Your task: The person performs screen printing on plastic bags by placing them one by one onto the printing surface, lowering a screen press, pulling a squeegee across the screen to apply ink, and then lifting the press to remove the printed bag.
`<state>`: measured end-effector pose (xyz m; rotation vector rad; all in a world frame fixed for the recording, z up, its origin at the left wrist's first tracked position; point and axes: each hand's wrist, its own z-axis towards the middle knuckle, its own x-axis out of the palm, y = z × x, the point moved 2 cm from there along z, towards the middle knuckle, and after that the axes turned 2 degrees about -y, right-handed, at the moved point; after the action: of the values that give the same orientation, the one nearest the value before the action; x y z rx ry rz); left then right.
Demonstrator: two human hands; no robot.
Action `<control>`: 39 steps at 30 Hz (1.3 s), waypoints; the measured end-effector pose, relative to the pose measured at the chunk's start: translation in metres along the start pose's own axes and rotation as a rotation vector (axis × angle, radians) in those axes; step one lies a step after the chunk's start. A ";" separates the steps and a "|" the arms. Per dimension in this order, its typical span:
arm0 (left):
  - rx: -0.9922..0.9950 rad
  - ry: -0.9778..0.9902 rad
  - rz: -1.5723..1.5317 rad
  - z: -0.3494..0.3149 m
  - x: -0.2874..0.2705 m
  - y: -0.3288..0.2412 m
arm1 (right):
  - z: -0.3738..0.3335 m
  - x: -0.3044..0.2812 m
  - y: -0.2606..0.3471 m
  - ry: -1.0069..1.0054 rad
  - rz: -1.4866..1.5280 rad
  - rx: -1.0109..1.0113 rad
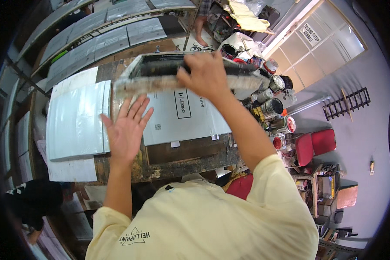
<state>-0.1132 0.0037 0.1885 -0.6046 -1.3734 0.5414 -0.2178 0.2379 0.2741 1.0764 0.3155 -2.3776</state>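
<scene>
One screen-printing frame (177, 73), ink-stained, raised on edge above the worktable (186, 158); right hand (206, 76) clamped over its near rail. Left hand (126, 128) open, fingers spread, hovering apart from the frame, over the table beside a grey printed sheet (186, 119). Pale sheets (76, 121) stacked at left. Several paint tins (273, 106) crowd the table's right end. Red stools (316, 145) beyond. Another person's hand (199, 30) rests at a far bench.

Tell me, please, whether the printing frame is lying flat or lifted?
Lifted: the right hand holds the printing frame tilted up above the white sheet.
</scene>
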 end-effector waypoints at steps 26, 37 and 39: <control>0.135 -0.238 1.695 -0.014 -0.082 0.144 | 0.114 -0.004 -0.036 -0.034 0.054 -0.024; 0.473 -0.606 1.327 -0.021 -0.088 0.061 | 0.114 -0.007 -0.036 0.073 0.057 0.040; 0.499 -0.717 1.150 -0.033 -0.095 0.031 | 0.112 -0.010 -0.030 0.084 0.052 0.058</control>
<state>-0.0919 -0.0397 0.0953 -0.7835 -1.3391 2.1164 -0.3000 0.2216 0.3555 1.1990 0.2465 -2.3129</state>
